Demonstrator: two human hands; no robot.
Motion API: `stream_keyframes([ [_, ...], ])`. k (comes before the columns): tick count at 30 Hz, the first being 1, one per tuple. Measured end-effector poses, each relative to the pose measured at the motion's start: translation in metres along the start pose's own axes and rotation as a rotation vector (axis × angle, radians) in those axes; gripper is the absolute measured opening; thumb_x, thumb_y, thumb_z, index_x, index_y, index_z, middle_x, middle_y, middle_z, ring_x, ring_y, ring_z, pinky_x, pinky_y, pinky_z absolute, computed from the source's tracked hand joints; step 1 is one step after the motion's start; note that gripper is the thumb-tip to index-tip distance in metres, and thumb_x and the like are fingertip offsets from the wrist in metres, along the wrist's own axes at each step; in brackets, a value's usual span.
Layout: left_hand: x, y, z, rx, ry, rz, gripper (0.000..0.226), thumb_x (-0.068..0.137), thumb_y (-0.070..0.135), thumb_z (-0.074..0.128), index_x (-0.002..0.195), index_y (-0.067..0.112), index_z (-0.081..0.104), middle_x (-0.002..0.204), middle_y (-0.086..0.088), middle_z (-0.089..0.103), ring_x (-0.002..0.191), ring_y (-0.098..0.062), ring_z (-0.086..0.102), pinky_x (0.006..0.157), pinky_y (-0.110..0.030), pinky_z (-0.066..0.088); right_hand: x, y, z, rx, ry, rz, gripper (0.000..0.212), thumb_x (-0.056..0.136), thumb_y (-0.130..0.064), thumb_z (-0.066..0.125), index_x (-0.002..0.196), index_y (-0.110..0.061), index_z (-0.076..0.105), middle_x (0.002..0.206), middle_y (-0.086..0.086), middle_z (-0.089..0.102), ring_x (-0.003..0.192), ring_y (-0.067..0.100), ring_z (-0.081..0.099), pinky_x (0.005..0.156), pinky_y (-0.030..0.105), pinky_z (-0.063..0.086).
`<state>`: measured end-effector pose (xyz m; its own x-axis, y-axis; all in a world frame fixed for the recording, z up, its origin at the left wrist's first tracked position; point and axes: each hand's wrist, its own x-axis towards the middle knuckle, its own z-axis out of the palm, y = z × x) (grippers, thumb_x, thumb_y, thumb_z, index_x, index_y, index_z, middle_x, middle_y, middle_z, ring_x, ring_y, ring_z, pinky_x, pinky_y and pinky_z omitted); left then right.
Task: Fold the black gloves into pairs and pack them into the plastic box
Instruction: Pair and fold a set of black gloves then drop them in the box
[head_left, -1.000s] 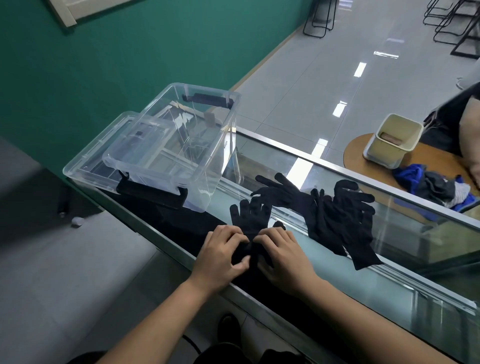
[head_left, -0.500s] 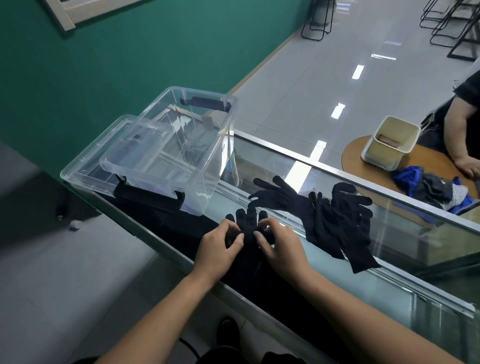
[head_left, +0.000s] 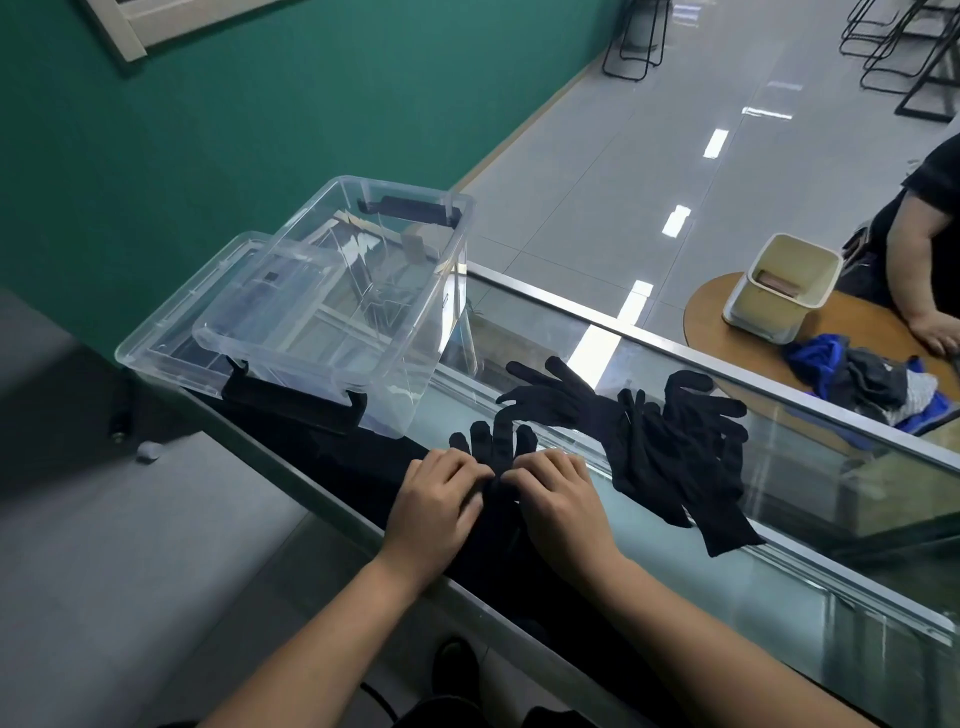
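A black glove (head_left: 496, 441) lies flat on the glass counter (head_left: 779, 587), fingers pointing away from me. My left hand (head_left: 434, 499) and my right hand (head_left: 558, 499) rest side by side on its palm part, fingertips pinching the fabric between them. To the right lies a loose heap of several black gloves (head_left: 670, 447), one with spread fingers reaching left. The clear plastic box (head_left: 353, 296) with black handles stands empty at the counter's left end, sitting on its clear lid (head_left: 156, 338).
Beyond the counter a round wooden table (head_left: 852, 322) holds a cream bin (head_left: 782, 286) and blue and grey cloths (head_left: 872, 379). Another person's arm (head_left: 924, 275) rests on it at the right edge. A green wall is on the left.
Both hands have slid up the glove from its cuff toward its fingers and stay pressed on it. The gloves heap and box have not moved.
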<state>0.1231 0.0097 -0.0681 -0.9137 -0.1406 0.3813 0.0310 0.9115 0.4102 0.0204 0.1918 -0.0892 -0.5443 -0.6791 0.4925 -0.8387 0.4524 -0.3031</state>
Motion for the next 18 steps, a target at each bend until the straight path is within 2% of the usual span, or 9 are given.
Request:
stream_keyframes([
  [4,-0.003,-0.003,0.002,-0.017,-0.086,-0.037,0.038,0.087,0.037,0.075,0.122,0.023,0.069,0.117,0.006,0.058,0.107,-0.018,0.058,0.088,-0.036,0.047,0.000,-0.003,-0.007,0.067,-0.099,0.035,0.024,0.091,-0.027,0.070,0.113,-0.017,0.072,0.117,0.001,0.067,0.108,0.026,0.062,0.090,0.039,0.049],
  [9,-0.003,-0.002,0.005,-0.026,-0.080,-0.091,0.037,0.087,0.030,0.074,0.123,0.022,0.068,0.120,0.005,0.057,0.109,-0.018,0.059,0.088,-0.035,0.047,0.003,-0.005,-0.009,0.143,-0.187,0.129,0.029,0.087,-0.027,0.072,0.115,-0.019,0.067,0.124,-0.001,0.060,0.113,0.024,0.060,0.093,0.040,0.049],
  [14,-0.002,0.002,0.003,-0.033,0.016,-0.097,0.026,0.089,0.029,0.069,0.114,0.020,0.071,0.110,0.008,0.066,0.103,-0.017,0.062,0.088,-0.036,0.047,0.005,-0.005,-0.009,0.135,-0.130,0.152,0.019,0.095,-0.034,0.064,0.108,-0.020,0.065,0.110,-0.006,0.065,0.102,0.021,0.060,0.088,0.036,0.044],
  [18,-0.003,0.003,0.001,-0.106,0.068,-0.142,0.020,0.092,0.029,0.069,0.110,0.019,0.072,0.100,0.008,0.069,0.093,-0.013,0.060,0.085,-0.036,0.049,0.003,-0.006,-0.012,0.142,-0.098,0.171,0.020,0.101,-0.034,0.059,0.111,-0.019,0.066,0.101,-0.006,0.068,0.097,0.020,0.056,0.088,0.035,0.041],
])
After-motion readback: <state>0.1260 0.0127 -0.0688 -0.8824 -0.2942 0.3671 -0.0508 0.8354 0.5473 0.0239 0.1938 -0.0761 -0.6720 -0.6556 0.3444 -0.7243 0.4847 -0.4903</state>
